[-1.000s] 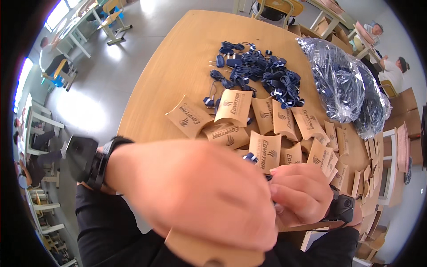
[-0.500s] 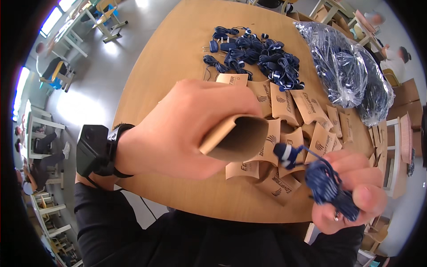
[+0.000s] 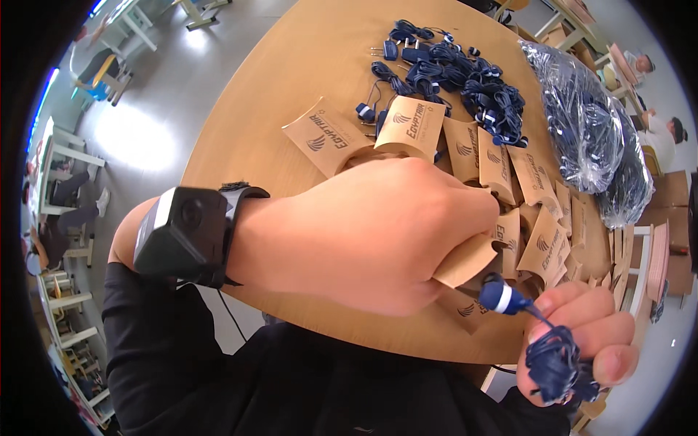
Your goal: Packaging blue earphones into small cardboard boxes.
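Note:
My left hand (image 3: pixel 371 240) is closed around a small brown cardboard pillow box (image 3: pixel 465 261), its open end toward the right. Much of that box is hidden by my fingers. In my right hand (image 3: pixel 585 323), lower right, is a wound bundle of dark blue earphones (image 3: pixel 554 363). An earbud (image 3: pixel 503 296) with a white band sticks out from the bundle, close by the mouth of the box; whether they touch I cannot tell. Behind my left hand lie several printed pillow boxes (image 3: pixel 411 125), and beyond them a heap of dark blue earphones (image 3: pixel 469 80).
A clear plastic bag (image 3: pixel 574 116) of dark blue earphones lies at the table's right edge. The wooden table (image 3: pixel 247 131) curves off to the left. Chairs (image 3: pixel 102 76) and white desks stand around it, with other people seated at the right.
My left hand has moved right with the box, bringing its open end up to the earbud. The right hand has shifted slightly down with the bundle. The whole view has shifted too.

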A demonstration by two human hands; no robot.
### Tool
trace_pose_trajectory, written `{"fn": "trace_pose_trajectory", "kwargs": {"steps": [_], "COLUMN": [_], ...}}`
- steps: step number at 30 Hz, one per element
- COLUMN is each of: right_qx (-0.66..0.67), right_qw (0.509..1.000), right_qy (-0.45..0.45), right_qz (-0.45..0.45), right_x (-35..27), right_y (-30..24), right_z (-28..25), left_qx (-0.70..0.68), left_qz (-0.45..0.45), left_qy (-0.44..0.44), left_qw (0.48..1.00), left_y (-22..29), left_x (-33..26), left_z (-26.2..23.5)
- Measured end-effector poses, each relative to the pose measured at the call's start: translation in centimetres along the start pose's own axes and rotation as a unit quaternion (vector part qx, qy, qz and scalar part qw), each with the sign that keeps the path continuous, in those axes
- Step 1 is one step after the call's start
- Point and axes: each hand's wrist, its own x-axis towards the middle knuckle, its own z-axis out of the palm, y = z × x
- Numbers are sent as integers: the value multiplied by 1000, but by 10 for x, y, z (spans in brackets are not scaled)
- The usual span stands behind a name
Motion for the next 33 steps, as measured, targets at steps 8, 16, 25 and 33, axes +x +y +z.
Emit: {"fn": "trace_pose_trajectory", "kwargs": {"steps": [8,16,25,33], "right_qx": [-49,13,-81,-139], "right_qw": [997,997,992,974], "right_qy": [-32,-72,-100,-164], "right_qz": [54,-26,9,65], "right_x": [11,15,19,22], "right_y": [-1,9,3,-3], "right_z": [8,-1,-1,4], "left_qx": [-55,-33,-23,36], "left_qz": [52,35,106,106], "left_qy": [11,-13,14,62], "left_qw": [997,999,994,992], "left_y": [-1,-8,-10,-13], "left_x": [-3,1,2,-4], "left_z": [3,-3,3,24]}}
